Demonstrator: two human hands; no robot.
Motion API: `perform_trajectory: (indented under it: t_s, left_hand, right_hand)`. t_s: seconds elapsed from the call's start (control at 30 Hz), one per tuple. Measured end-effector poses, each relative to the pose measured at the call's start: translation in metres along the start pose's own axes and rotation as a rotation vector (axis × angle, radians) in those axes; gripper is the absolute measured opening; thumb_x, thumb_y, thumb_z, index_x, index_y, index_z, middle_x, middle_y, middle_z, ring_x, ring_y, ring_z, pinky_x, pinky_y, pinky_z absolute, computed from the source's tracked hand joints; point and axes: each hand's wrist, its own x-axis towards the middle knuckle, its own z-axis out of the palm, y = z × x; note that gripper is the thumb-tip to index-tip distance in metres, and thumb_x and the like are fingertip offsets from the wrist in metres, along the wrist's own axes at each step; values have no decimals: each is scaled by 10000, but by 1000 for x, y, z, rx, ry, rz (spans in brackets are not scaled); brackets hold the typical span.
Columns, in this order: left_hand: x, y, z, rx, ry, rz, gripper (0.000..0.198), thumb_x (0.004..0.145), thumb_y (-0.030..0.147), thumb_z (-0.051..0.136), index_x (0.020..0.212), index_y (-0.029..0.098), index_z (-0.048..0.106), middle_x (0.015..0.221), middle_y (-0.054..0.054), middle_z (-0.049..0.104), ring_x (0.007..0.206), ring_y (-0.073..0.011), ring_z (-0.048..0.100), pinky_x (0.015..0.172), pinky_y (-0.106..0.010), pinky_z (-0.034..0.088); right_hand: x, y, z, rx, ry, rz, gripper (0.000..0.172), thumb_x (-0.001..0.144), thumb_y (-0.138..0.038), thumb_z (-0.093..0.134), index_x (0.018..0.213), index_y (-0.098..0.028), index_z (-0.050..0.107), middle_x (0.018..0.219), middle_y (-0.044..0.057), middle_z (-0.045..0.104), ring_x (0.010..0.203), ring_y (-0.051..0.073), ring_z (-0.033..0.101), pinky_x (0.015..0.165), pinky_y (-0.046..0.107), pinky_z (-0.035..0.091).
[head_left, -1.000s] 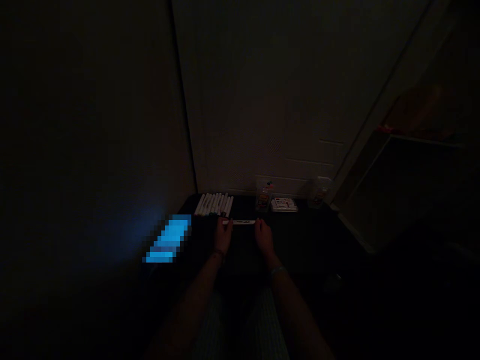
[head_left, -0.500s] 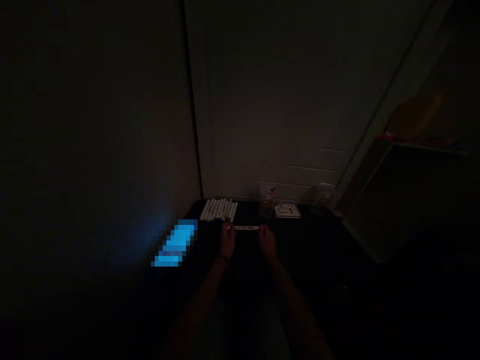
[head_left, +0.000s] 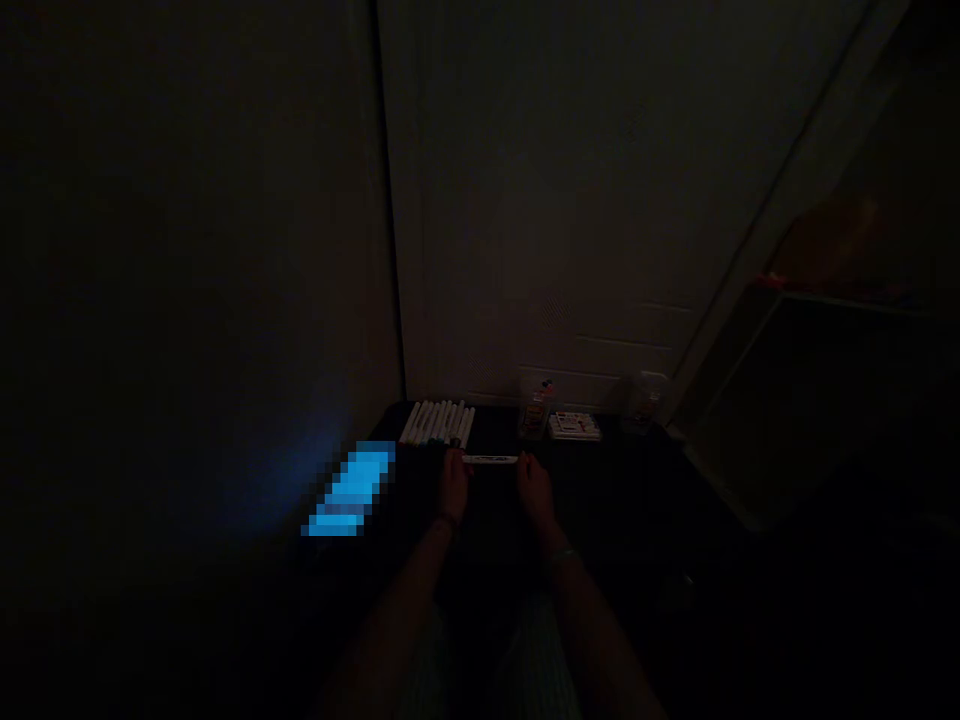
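A white marker [head_left: 491, 460] is stretched level between my two hands above the dark table. My left hand [head_left: 453, 485] is closed on its left end, and my right hand [head_left: 534, 487] pinches its right end. Just beyond my left hand lies a row of several white markers [head_left: 435, 424], side by side and slanted. Past my right hand sits a flat stack of white markers [head_left: 575, 426], beside a clear container [head_left: 534, 412] with small coloured tips showing at its top. The scene is very dark, so finger details are faint.
At the left a bright blue, pixelated screen [head_left: 352, 490] glows. Another clear container [head_left: 645, 402] stands at the back right of the dark table [head_left: 622, 500]. A pale wall [head_left: 540, 200] rises behind. At the far right is a dark box-like piece [head_left: 832, 370] with reddish things on top.
The view has shifted very slightly, and the picture is a little darker. Both hands keep their hold on the marker, with almost no movement.
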Motion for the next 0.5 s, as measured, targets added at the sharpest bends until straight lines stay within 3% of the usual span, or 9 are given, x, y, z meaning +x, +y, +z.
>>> perform_trajectory:
  t_s: [0.5]
  left_hand:
    - [3, -5, -1, 141, -24, 36, 175, 742, 350, 400, 797, 197, 465, 598, 40, 478, 556, -97, 447, 559, -223, 346]
  right_hand:
    - [0, -3, -1, -1, 5, 17, 426, 883, -413, 198, 817, -175, 545, 710, 54, 603, 620, 124, 550, 548, 196, 308]
